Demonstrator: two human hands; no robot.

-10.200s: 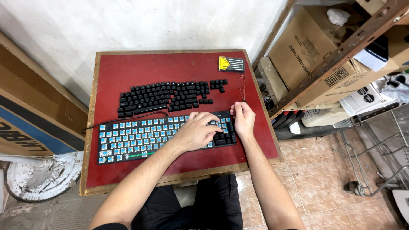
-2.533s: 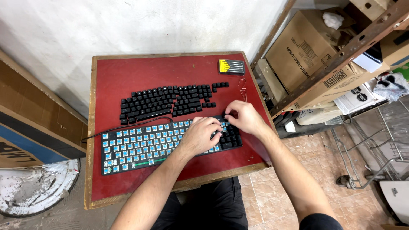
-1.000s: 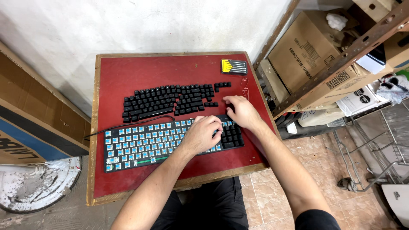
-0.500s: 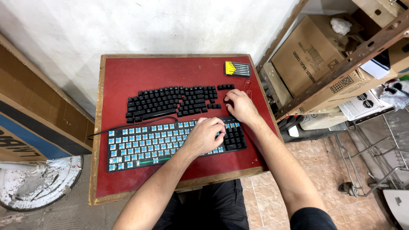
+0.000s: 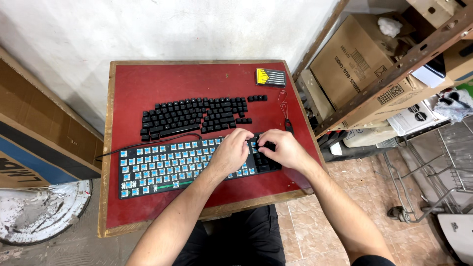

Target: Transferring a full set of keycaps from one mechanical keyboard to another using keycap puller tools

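- Keyboard (image 5: 167,165) lies along the near edge of the red surface (image 5: 148,81), most of its blue switches bare, black caps seated only at its right end.
- Your left hand (image 5: 227,153) rests curled on the keyboard's right-middle rows, pinning the board; whether it holds a cap I cannot tell.
- Your right hand (image 5: 282,149) sits at the keyboard's right end, fingers narrowed onto a black cap there.
- Set each cap square over its switch stem and press straight down, not tilted.
- Loose keycaps (image 5: 197,116) lie laid out in rows just behind the keyboard; draw from them in order.
- Wire keycap puller (image 5: 285,111) lies behind the keyboard's right end, the yellow screwdriver case (image 5: 270,77) further back.
- Cable (image 5: 148,144) runs along the keyboard's back edge; keep it clear.
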